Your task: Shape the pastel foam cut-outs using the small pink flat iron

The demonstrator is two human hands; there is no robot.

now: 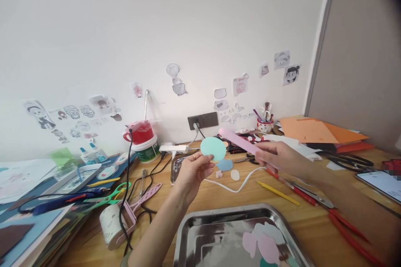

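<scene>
My left hand, with a ring on one finger, pinches the lower edge of a mint green oval paper piece above the table. To its right, my right hand is wrapped round a pink stick-like tool, whose rounded tip points up and left toward the green oval without touching it. Beyond and below the hands, a blue paper piece and a cream oval piece lie on the wooden table. A metal tray in front holds pink, grey and green paper cutouts.
Green-handled scissors, a pink lint roller and black cables lie on the left. A yellow tool, red-handled pliers and a phone are on the right. A red and white bucket stands by the wall, near a white cable.
</scene>
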